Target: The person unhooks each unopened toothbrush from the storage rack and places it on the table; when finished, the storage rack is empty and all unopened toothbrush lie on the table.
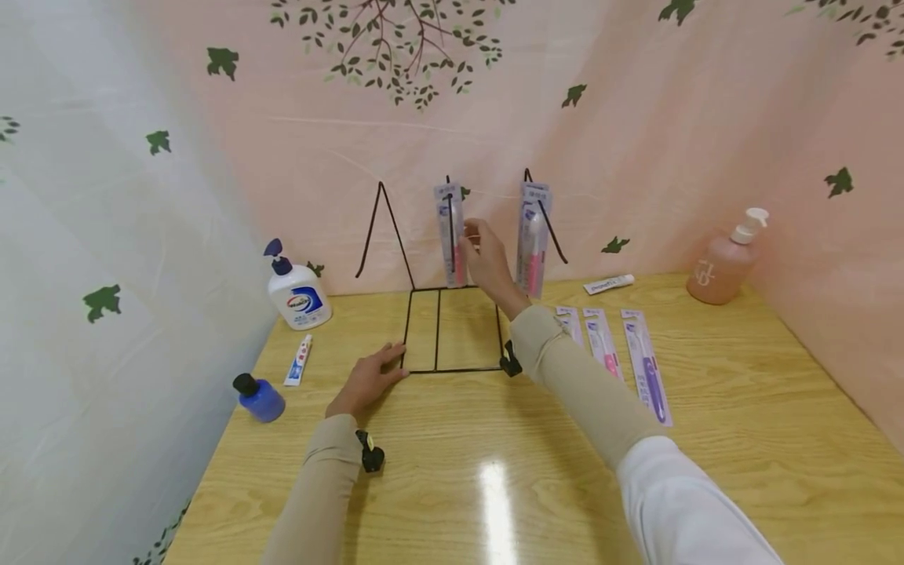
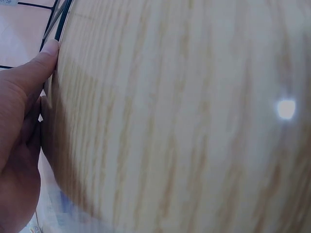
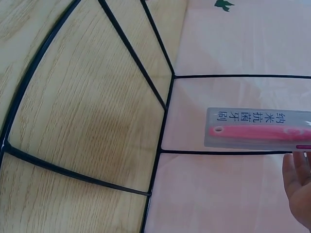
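From the head camera I count two packaged pink toothbrushes hanging on the black wire display rack (image 1: 452, 329): the left hanging pink toothbrush pack (image 1: 450, 235) and the right hanging pink toothbrush pack (image 1: 533, 235). Both hang with their long axis vertical, header card up, brush handle pointing down toward the wooden tabletop (image 1: 741, 408). Three more toothbrush packs lie flat on the tabletop to the right of the rack, long axes running away from me: two pink flat packs (image 1: 603, 345) and one purple flat pack (image 1: 646, 365).

My right hand (image 1: 487, 263) is raised at the left hanging pack, fingers beside its right edge; I cannot tell whether they actually pinch the card. In the right wrist view only the fingertips (image 3: 299, 187) show, just under the pack (image 3: 257, 128), apparently touching its edge.

My left hand (image 1: 367, 380) lies flat on the tabletop with relaxed fingers, fingertips touching the rack's front-left corner; the left wrist view shows the thumb (image 2: 36, 68) against the wire.

I also count two pump bottles, a white one (image 1: 298, 292) at the left and a pink one (image 1: 723, 263) at the right, one blue round bottle with a black cap (image 1: 260, 396), and two small toothpaste tubes (image 1: 299, 359) (image 1: 609, 284).
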`<action>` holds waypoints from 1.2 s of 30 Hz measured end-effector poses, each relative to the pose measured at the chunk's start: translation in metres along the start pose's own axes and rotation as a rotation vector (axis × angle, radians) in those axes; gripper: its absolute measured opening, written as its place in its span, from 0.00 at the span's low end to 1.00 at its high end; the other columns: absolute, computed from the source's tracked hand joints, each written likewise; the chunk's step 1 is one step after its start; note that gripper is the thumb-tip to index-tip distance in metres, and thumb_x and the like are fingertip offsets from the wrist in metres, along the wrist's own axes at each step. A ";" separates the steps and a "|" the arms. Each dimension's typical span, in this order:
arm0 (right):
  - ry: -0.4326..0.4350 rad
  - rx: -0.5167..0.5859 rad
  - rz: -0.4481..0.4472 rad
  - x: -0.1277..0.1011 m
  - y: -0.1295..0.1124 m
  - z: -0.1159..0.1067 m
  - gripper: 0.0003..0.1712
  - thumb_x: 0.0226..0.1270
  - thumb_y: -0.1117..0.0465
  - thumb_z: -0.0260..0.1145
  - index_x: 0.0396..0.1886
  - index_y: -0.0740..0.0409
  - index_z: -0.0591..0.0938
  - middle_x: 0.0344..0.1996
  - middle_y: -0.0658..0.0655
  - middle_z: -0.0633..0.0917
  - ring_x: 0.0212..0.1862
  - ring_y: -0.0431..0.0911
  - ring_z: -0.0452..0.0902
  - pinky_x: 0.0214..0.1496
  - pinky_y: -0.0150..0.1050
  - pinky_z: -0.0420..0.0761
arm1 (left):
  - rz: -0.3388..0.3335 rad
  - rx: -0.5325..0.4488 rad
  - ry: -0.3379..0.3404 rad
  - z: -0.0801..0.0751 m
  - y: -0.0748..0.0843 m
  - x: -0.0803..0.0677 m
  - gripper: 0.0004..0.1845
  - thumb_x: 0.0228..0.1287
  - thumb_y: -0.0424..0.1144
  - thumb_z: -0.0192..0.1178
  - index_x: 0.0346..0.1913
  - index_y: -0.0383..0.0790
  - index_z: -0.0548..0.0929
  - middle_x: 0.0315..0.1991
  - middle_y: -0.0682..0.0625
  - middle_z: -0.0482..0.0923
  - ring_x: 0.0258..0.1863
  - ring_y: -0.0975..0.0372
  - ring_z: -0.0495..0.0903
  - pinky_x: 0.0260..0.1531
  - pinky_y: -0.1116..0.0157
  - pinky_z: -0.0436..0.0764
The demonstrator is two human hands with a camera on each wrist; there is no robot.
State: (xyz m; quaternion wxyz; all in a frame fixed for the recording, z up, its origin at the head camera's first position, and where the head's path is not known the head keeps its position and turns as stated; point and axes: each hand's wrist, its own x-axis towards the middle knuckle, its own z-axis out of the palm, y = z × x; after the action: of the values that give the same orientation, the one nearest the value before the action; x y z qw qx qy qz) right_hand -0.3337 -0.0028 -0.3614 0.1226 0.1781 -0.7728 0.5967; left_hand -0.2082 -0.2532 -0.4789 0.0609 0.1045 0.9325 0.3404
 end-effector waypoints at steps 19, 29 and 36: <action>0.020 0.032 -0.080 -0.008 0.003 -0.008 0.14 0.74 0.62 0.54 0.56 0.59 0.72 0.41 0.61 0.79 0.41 0.51 0.77 0.43 0.37 0.80 | 0.004 0.000 0.005 0.001 0.006 0.001 0.31 0.66 0.44 0.60 0.70 0.44 0.66 0.73 0.42 0.58 0.73 0.48 0.55 0.70 0.45 0.56; -0.027 0.063 -0.032 -0.019 -0.005 -0.017 0.12 0.73 0.62 0.55 0.53 0.58 0.72 0.40 0.59 0.79 0.37 0.48 0.76 0.41 0.40 0.83 | 0.005 0.003 -0.004 0.001 0.006 0.000 0.31 0.67 0.44 0.59 0.71 0.43 0.65 0.73 0.43 0.57 0.74 0.49 0.54 0.71 0.45 0.55; -0.074 0.087 0.023 -0.027 -0.016 -0.024 0.15 0.74 0.63 0.54 0.57 0.60 0.72 0.43 0.63 0.79 0.40 0.54 0.77 0.45 0.45 0.84 | 0.003 0.022 -0.004 0.001 0.002 0.000 0.31 0.67 0.45 0.59 0.71 0.43 0.66 0.73 0.44 0.57 0.74 0.49 0.54 0.71 0.45 0.55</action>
State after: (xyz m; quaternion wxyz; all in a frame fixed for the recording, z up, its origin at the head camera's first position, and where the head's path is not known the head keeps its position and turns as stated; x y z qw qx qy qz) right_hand -0.3032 0.0198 -0.3519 0.0791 0.1963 -0.7522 0.6240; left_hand -0.2074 -0.2510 -0.4781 0.0612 0.1075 0.9359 0.3298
